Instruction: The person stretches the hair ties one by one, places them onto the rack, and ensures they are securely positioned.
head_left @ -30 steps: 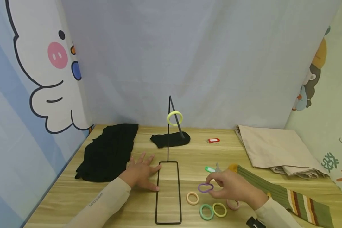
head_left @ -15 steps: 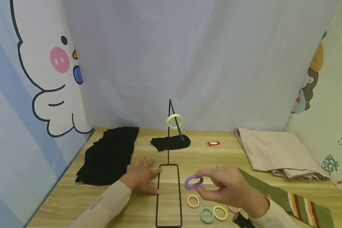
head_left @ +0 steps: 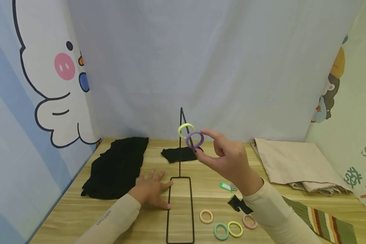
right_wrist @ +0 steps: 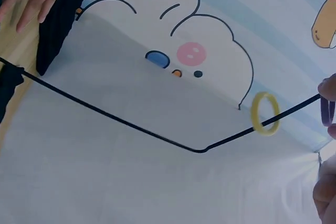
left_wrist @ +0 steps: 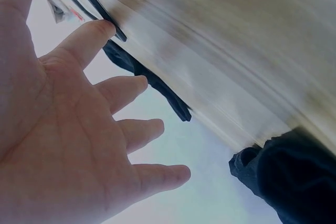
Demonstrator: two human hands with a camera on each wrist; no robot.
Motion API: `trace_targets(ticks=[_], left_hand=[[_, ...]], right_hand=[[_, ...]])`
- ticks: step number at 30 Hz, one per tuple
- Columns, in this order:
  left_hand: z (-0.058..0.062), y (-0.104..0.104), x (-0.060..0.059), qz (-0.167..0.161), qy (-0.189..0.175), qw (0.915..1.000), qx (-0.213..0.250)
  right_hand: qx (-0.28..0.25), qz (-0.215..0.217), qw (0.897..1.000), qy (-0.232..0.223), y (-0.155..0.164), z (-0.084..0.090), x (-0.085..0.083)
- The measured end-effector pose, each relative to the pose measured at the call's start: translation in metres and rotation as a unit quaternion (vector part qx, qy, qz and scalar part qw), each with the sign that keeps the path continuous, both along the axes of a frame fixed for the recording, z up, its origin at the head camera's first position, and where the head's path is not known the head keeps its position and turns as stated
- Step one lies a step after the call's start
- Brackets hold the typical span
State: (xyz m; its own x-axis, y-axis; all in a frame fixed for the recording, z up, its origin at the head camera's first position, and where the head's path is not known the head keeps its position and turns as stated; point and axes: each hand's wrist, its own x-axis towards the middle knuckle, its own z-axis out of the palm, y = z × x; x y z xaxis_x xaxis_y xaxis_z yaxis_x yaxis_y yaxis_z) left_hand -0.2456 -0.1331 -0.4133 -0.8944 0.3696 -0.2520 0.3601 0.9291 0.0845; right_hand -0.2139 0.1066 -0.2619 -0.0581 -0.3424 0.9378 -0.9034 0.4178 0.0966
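Observation:
My right hand [head_left: 228,156] pinches a purple ring [head_left: 202,139] between thumb and index finger, right at the free end of the black wire stand's slanting arm [head_left: 184,117]. The purple ring overlaps that arm in the head view. In the right wrist view, the rod's end meets the purple ring [right_wrist: 324,114] at the frame's edge. A yellow-green ring [right_wrist: 254,114] hangs farther up the arm. My left hand [head_left: 150,189] lies with fingers spread on the table, thumb and index finger at the left side of the stand's rectangular base [head_left: 192,210].
Loose peach [head_left: 200,217], green [head_left: 215,231], yellow [head_left: 242,229] and pink [head_left: 250,228] rings lie right of the base. A green key tag [head_left: 225,186] lies behind them. Black cloth [head_left: 119,169], a black sock [head_left: 174,155], beige cloth [head_left: 296,159] and a striped sock [head_left: 338,223] lie around.
My right hand has raised the purple ring from near the table up and leftward to the end of the stand's arm. My left hand has stayed at the base.

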Motion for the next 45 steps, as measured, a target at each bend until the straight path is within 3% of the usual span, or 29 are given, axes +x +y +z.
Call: trace_targets(ticks=[6, 10, 13, 16, 19, 22, 24, 29, 36, 38, 45], left_hand=[[-0.002, 0.001, 0.001, -0.005, -0.003, 1.0, 0.002], [-0.004, 0.0, 0.0, -0.005, -0.002, 1.0, -0.005], [-0.005, -0.001, -0.001, -0.005, 0.001, 1.0, -0.006], [-0.005, -0.003, -0.001, -0.005, 0.003, 1.0, -0.006], [-0.005, -0.003, -0.001, -0.002, 0.003, 1.0, -0.005], [-0.005, -0.002, 0.0, -0.001, 0.005, 1.0, -0.003], [-0.005, -0.002, 0.0, -0.002, 0.008, 1.0, -0.002], [-0.004, -0.002, 0.0, -0.004, 0.014, 0.9999, 0.0], [0.002, -0.003, 0.001, -0.001, 0.011, 0.9999, 0.005], [0.002, -0.003, 0.001, 0.0, 0.01, 0.9999, 0.004], [0.001, -0.001, 0.003, 0.0, 0.012, 0.9999, -0.003]], right_hand=[[0.005, -0.018, 0.996, -0.09, 0.013, -0.028, -0.02], [0.027, -0.011, 0.983, -0.184, 0.026, -0.051, -0.019], [0.048, -0.007, 0.956, -0.289, 0.035, -0.068, -0.015], [0.071, 0.0, 0.921, -0.384, 0.043, -0.084, -0.011], [0.1, 0.019, 0.887, -0.451, 0.05, -0.098, -0.009], [0.141, 0.029, 0.861, -0.488, 0.056, -0.111, -0.008], [0.168, 0.032, 0.838, -0.519, 0.058, -0.117, -0.008], [0.253, 0.009, 0.787, -0.563, 0.062, -0.131, -0.005], [0.332, -0.012, 0.735, -0.592, 0.053, -0.141, -0.003], [0.354, -0.025, 0.731, -0.583, 0.049, -0.142, -0.003], [0.414, -0.061, 0.739, -0.527, 0.04, -0.142, -0.002]])
